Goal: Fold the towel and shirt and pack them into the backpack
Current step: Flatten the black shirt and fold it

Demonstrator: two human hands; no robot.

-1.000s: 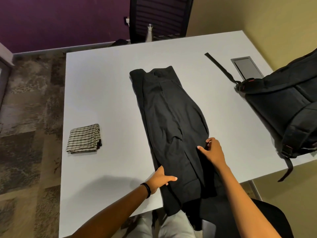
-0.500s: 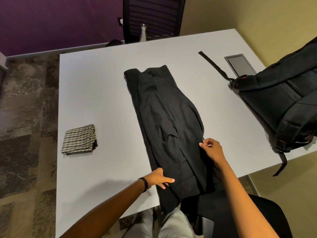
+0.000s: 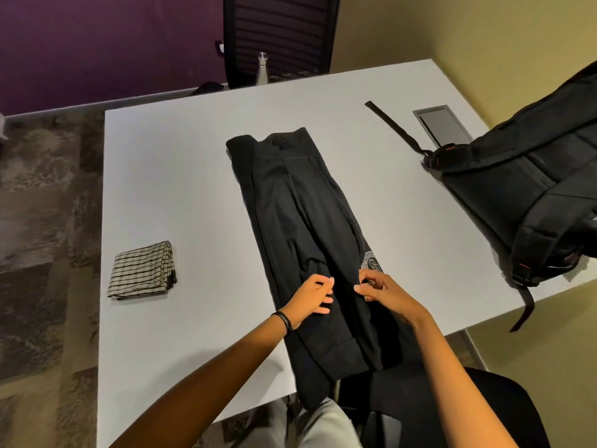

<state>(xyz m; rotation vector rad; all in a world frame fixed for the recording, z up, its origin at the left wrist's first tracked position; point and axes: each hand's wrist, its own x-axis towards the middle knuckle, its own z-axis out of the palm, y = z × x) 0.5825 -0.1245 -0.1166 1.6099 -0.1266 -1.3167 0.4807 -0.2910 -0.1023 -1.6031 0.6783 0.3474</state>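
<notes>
The right hand has its fingers curled, thumb and forefinger pinching a fold of the black shirt near its right edge. Just beside it, the left hand lies on the cloth with its fingers straight, gripping nothing; a dark band circles that wrist.

The shirt is folded lengthwise into a long strip. It runs from the middle of the table toward the person, and its near end hangs over the table's edge. A pale printed badge shows at the right edge, just beyond the right hand.

The folded striped towel lies well apart to the left, near the table's left edge. The black backpack lies on the right side of the table, partly over the edge, and one of its straps trails across the white top toward the far side. Between that strap and the bag's far end, a grey cable hatch is set flush in the top.

At the far side stands a dark office chair with a metal bottle in front of it. Behind is a purple wall, to the right a yellowish wall, and patterned brown carpet covers the floor on the left.
</notes>
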